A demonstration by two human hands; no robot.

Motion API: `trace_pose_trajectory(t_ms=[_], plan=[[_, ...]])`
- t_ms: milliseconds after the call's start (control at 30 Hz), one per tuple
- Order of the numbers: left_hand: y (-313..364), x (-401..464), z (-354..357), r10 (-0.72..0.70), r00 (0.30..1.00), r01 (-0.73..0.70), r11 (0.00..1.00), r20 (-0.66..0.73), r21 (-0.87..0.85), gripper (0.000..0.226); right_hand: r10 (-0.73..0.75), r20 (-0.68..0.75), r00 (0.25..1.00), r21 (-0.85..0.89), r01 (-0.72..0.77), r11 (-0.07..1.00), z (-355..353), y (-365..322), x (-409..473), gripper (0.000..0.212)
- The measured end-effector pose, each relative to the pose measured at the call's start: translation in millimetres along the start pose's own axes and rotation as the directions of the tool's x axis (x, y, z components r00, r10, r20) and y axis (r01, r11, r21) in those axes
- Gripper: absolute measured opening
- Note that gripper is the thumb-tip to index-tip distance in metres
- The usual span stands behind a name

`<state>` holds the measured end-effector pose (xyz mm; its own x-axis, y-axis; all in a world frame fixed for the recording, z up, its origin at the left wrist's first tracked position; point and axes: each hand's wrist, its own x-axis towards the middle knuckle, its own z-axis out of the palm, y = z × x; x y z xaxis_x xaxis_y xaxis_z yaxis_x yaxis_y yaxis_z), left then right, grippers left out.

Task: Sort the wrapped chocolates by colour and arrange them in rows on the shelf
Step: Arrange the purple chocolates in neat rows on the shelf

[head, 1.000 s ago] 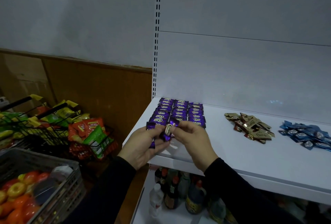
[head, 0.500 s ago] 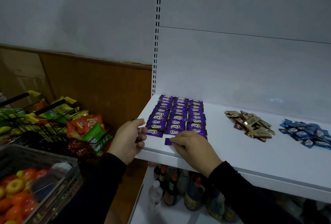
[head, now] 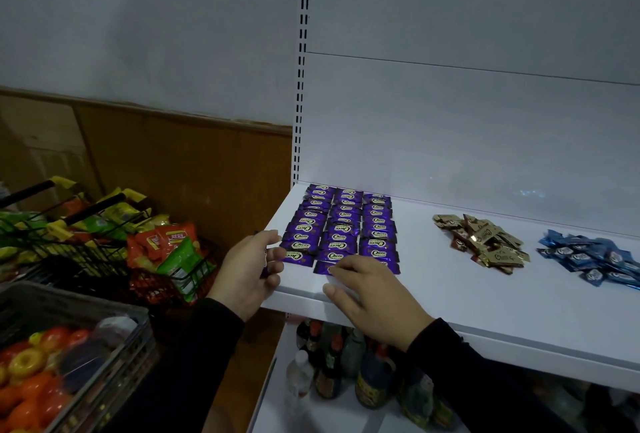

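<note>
Nearest the camera, dark sleeves (head: 485, 373) are seen leading up to both hands at the front lip of the white shelf (head: 485, 297). The right hand (head: 374, 294) is laid flat, fingers straight and slightly spread, with the fingertips (head: 337, 268) pressed on the front purple chocolate (head: 323, 268) of the middle column. The left hand (head: 249, 270) is held at the shelf's left front corner, fingers curled; a sliver of purple wrapper (head: 265, 266) is glimpsed inside the curl, so something purple is gripped there, though exactly what cannot be told.

Just beyond the hands, the purple chocolates (head: 343, 225) are laid out in three neat columns running back to the rear panel, wrappers edge to edge. Further right on the same shelf, a loose pile of gold and brown chocolates (head: 485, 242) is seen, and well beyond it a loose pile of blue chocolates (head: 595, 259), both unsorted.

Below the shelf, bottles (head: 346, 370) are stood on a lower level. To the left, a grey crate of orange and yellow items (head: 31, 380) is placed nearest, and behind it wire baskets of snack packets (head: 166, 252) are set against the wood-panelled wall (head: 173, 162).
</note>
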<state>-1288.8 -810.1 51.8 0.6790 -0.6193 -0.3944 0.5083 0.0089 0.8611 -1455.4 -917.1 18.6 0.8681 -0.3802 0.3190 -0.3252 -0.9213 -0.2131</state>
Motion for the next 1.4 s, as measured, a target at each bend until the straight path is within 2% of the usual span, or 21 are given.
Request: trace_pose_trajectory(t_ms=[200,400,600,700,800,867,933,1067,1133,1200,1267,1400], plan=[[-1.6,-1.5,-0.8,-0.001,1.0,0.001,1.0,0.006,0.01,0.028,0.014,0.014,1.0,-0.004,-0.014,1.0,1.0,-0.6,1.9,0.065],[-1.4,-4.5,0.4,-0.003,1.0,0.003,1.0,0.014,0.018,0.027,0.029,0.011,1.0,0.001,-0.029,1.0,3.4,0.4,2.7,0.072],[-1.8,-3.8,2.8,-0.013,0.996,0.013,1.0,0.088,0.005,0.025,0.038,0.013,0.999,0.036,-0.038,0.999,3.6,0.9,1.8,0.077],[-2.4,-4.9,5.4,0.008,0.986,-0.015,0.999,0.166,0.039,0.024,0.083,-0.075,0.994,0.119,-0.074,0.99,2.6,2.5,0.3,0.072],[-5.1,-8.0,10.8,0.039,0.962,-0.081,0.986,0.27,0.145,0.026,0.184,-0.212,0.96,0.266,-0.124,0.956,-2.5,4.1,0.0,0.051],[-7.6,-11.6,16.5,0.041,0.93,-0.117,0.975,0.364,0.191,0.028,0.274,-0.241,0.931,0.377,-0.17,0.91,-8.8,5.3,-0.4,0.034],[-10.2,-16.4,24.0,0.033,0.9,-0.137,0.968,0.435,0.21,0.032,0.358,-0.211,0.91,0.495,-0.217,0.842,-15.2,7.2,-1.8,0.025],[-15.1,-23.3,39.0,0.024,0.862,-0.153,0.964,0.506,0.216,0.062,0.452,-0.088,0.888,0.73,-0.252,0.636,-29.5,11.5,-8.2,0.024],[-18.5,-26.5,46.1,0.019,0.849,-0.162,0.96,0.527,0.226,0.067,0.45,-0.002,0.893,0.812,-0.261,0.522,-36.7,12.3,-12.9,0.025],[-22.0,-28.4,53.0,0.019,0.846,-0.175,0.954,0.533,0.243,0.065,0.442,0.052,0.895,0.858,-0.267,0.439,-42.4,13.3,-17.4,0.023],[-24.4,-29.4,58.1,0.014,0.841,-0.176,0.952,0.541,0.249,0.06,0.444,0.043,0.895,0.875,-0.248,0.415,-44.9,15.5,-21.2,0.015],[-26.4,-32.9,63.6,-0.008,0.842,-0.182,0.937,0.539,0.299,0.033,0.563,0.003,0.826,0.896,-0.252,0.365,-45.7,25.2,-24.5,0.012]])
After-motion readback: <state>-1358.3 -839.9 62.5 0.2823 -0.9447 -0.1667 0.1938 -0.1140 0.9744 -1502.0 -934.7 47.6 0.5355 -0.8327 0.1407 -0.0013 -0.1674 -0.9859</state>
